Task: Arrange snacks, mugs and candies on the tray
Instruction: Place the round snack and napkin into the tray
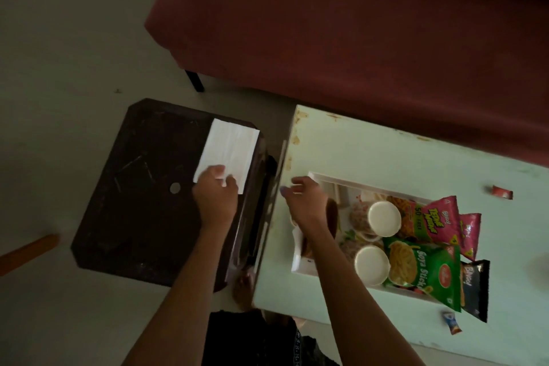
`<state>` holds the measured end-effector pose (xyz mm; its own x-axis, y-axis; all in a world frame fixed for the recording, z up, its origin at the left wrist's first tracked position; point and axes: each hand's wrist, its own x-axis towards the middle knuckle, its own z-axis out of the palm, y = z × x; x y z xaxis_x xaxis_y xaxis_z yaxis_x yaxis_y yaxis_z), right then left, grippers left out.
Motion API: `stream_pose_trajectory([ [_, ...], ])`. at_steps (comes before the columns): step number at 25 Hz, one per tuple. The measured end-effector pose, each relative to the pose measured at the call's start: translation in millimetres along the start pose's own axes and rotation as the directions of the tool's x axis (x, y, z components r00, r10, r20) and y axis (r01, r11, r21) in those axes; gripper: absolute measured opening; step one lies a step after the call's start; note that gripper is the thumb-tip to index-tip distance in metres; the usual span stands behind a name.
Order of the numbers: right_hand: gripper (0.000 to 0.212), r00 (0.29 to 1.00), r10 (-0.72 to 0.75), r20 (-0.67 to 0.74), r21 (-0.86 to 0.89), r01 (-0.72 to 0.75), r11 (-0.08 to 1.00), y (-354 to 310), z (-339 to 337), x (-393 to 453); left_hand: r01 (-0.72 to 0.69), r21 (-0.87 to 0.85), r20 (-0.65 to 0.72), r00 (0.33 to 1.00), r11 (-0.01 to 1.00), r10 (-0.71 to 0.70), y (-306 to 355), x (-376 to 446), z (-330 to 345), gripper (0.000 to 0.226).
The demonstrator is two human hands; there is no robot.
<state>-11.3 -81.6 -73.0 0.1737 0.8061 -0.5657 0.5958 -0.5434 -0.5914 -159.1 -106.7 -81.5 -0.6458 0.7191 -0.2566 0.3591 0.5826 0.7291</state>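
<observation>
A white tray [319, 178] lies on the pale table [371, 151]. In it stand two white mugs [384, 217] [372, 265], a green Soya Sticks packet [421, 267], a pink snack packet [427, 218] and a brown round thing [332, 217] at the left end. A second pink packet [471, 232] and a black packet [475, 288] lie at the tray's right end. My right hand [303, 199] hovers over the tray's left corner, fingers apart and empty. My left hand [215, 196] rests on a white folded paper [228, 154] on the dark stool [142, 187].
A red candy [502, 192] lies on the table beyond the tray, and a wrapped candy [451, 322] near the front edge. A maroon sofa [341, 24] stands behind the table. An orange stick [28, 249] lies on the floor at left.
</observation>
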Motion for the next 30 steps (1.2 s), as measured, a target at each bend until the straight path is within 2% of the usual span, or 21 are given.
stream_pose_trajectory([
  [3, 0.039, 0.996, -0.024, 0.089, -0.006, 0.024, 1.000, -32.9, 44.7, 9.3, 0.083, 0.211, -0.031, 0.996, 0.974, -0.078, -7.7, 37.2, -5.9, 0.042],
  [5, 0.042, 0.996, -0.034, 0.085, -0.050, 0.038, 0.998, -46.6, 69.6, 10.4, 0.084, 0.327, -0.010, 0.996, 0.941, -0.086, -9.6, 48.5, -4.3, 0.050],
  [7, 0.047, 0.999, 0.010, 0.040, -0.061, -0.008, 0.998, -53.4, 84.1, 12.0, 0.109, 0.387, -0.010, 0.993, 0.915, -0.114, -10.2, 56.5, -2.3, 0.058],
  [10, 0.056, 0.997, 0.070, -0.012, -0.078, -0.071, 0.994, -57.7, 93.5, 13.6, 0.176, 0.345, 0.051, 0.977, 0.922, -0.206, -14.1, 64.4, -0.1, 0.063],
  [13, 0.060, 0.993, 0.120, -0.015, 0.003, -0.120, 0.993, -58.6, 91.9, 13.2, 0.129, 0.234, 0.203, 0.963, 0.964, -0.179, -16.7, 61.4, 1.2, 0.041],
  [15, 0.052, 0.988, 0.151, 0.027, 0.098, -0.153, 0.983, -56.0, 79.3, 13.2, 0.114, 0.154, 0.259, 0.954, 0.981, -0.151, -12.2, 52.3, -0.7, 0.028],
  [18, 0.031, 0.995, 0.049, 0.083, 0.053, -0.054, 0.997, -39.9, 46.1, 7.1, 0.035, 0.070, 0.276, 0.960, 0.997, -0.053, 0.3, 24.4, -0.8, 0.021],
  [20, 0.024, 1.000, -0.017, -0.004, 0.003, 0.017, 1.000, -19.6, 19.6, -8.1, -0.056, 0.028, 0.314, 0.948, 0.998, 0.044, 10.4, -4.9, 5.3, 0.022],
  [23, 0.018, 0.981, 0.005, -0.193, -0.059, -0.016, 0.998, 20.4, -13.4, -35.8, -0.192, 0.019, 0.413, 0.895, 0.981, 0.167, 20.8, -56.9, 27.7, 0.024],
  [27, 0.012, 0.950, 0.151, -0.273, -0.015, -0.161, 0.987, 71.0, -36.9, -54.2, -0.249, 0.093, 0.534, 0.830, 0.964, 0.163, 18.0, -116.2, 63.3, 0.029],
  [30, 0.012, 0.941, 0.196, -0.277, -0.002, -0.205, 0.979, 100.3, -40.1, -58.5, -0.273, 0.129, 0.592, 0.793, 0.953, 0.147, 8.7, -142.9, 82.8, 0.030],
])
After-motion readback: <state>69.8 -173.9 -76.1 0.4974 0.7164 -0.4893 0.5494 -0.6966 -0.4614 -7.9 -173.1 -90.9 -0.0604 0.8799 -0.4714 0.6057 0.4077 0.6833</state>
